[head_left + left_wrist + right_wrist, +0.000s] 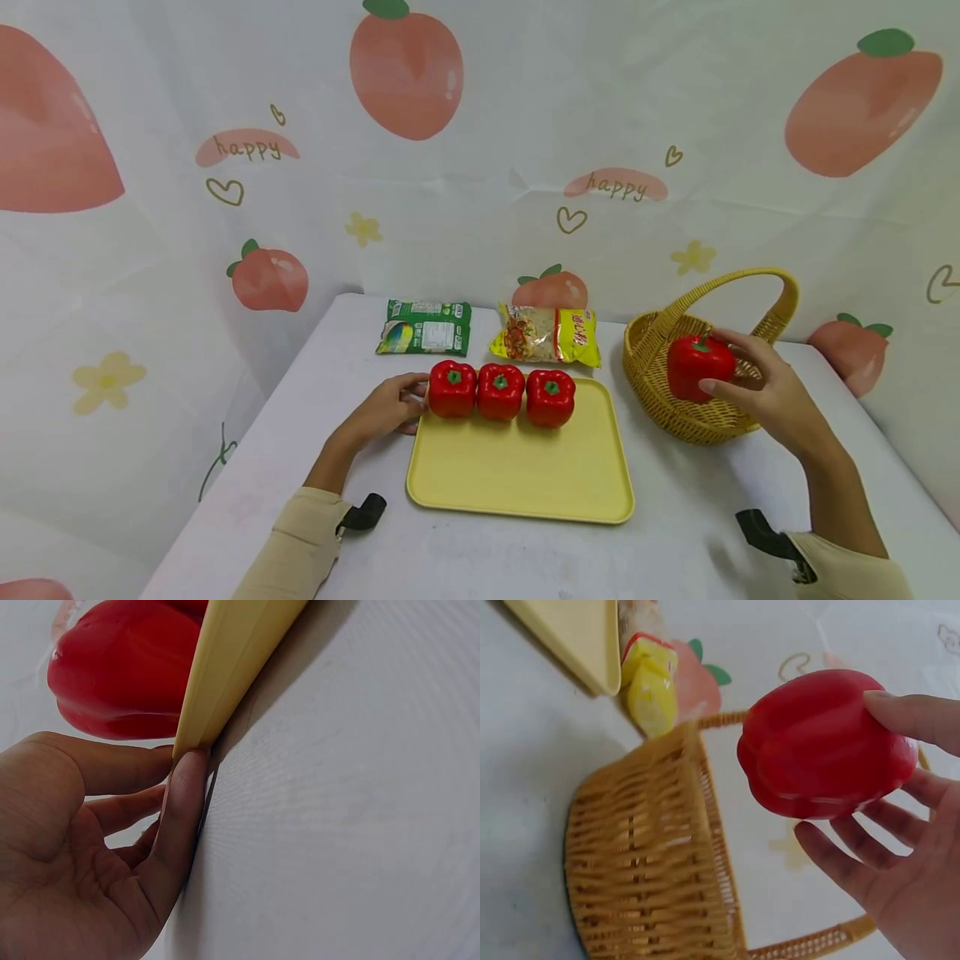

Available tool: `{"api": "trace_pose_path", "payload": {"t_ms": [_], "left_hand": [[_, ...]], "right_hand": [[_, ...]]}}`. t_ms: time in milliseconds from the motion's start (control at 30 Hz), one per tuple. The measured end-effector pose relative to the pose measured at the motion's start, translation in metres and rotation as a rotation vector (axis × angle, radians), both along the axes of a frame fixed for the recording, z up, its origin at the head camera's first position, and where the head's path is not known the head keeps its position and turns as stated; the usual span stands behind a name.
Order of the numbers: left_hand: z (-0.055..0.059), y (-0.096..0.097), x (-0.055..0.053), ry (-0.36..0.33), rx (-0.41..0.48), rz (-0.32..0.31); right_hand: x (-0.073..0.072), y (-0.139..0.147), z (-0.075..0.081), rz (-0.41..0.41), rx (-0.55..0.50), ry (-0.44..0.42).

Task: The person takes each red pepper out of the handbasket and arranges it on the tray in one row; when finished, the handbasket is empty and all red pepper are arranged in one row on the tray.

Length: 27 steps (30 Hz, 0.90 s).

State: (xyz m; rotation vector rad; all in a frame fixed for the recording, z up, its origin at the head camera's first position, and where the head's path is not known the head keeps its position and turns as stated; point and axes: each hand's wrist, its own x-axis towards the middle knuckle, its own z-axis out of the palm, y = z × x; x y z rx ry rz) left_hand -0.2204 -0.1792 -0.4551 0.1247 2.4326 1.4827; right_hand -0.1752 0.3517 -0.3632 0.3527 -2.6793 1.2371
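Observation:
My right hand (780, 400) grips a red bell pepper (699, 368) with a green stem, thumb on one side and fingers on the other. In the right wrist view this bell pepper (821, 746) is held above the rim of a woven basket (652, 855). At the tray's left edge, my left hand (384, 408) pinches the rim of the yellow tray (517, 475) between thumb and fingers, as the left wrist view shows. Three more red bell peppers (500, 392) sit in a row along the tray's far side, the leftmost close to the left hand's fingers.
Behind the tray lie a green packet (425, 327) and a yellow food packet (546, 335). The basket's arched handle (723, 279) rises at the right. A white cloth (480, 208) printed with peaches hangs behind the white table (420, 558).

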Motion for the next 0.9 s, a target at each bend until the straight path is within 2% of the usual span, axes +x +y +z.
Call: {"api": "trace_pose_path", "payload": {"t_ms": [200,433,667,900], "left_hand": [[-0.002,-0.001,-0.001,0.001,-0.003,0.001],[-0.003,-0.001,-0.002,0.003,0.0,-0.001],[-0.003,-0.001,-0.002,-0.003,-0.002,0.004],[-0.002,-0.001,-0.002,-0.005,0.002,-0.001]], "right_hand": [[0.006,-0.022,0.003,0.061,-0.019,0.042],[0.005,-0.046,-0.004,0.119,0.002,0.086],[0.0,-0.063,-0.016,0.134,0.03,0.037],[-0.004,-0.074,-0.028,0.155,-0.029,0.019]]}}
